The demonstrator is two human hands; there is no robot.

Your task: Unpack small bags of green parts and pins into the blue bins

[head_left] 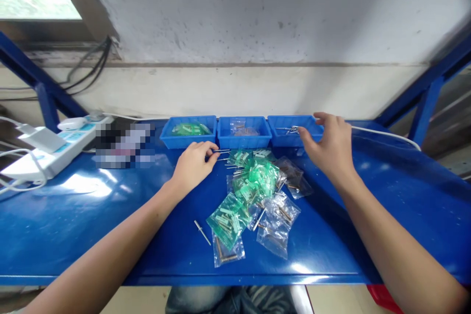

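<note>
My left hand (196, 164) is pinched at the left edge of the pile, with thin silvery pop rivets (222, 151) sticking out from its fingertips. My right hand (329, 144) hovers at the right blue bin (274, 140), thumb and fingers spread apart and nothing between them. A few rivets (293, 129) lie in that bin, close to the thumb. Between my hands is a heap of green plastic packets (263, 176) with pale plugs inside. Clear packets (281, 208) of brownish screws lie among them. One loose rivet (202, 232) rests at the front left.
The left blue bin (165, 138) holds green packets, and the middle blue bin (245, 143) holds clear ones. A white power strip (47, 157) with plugs and cables stands at the left of the blue table (154, 260). A white cable (386, 133) runs along the back right.
</note>
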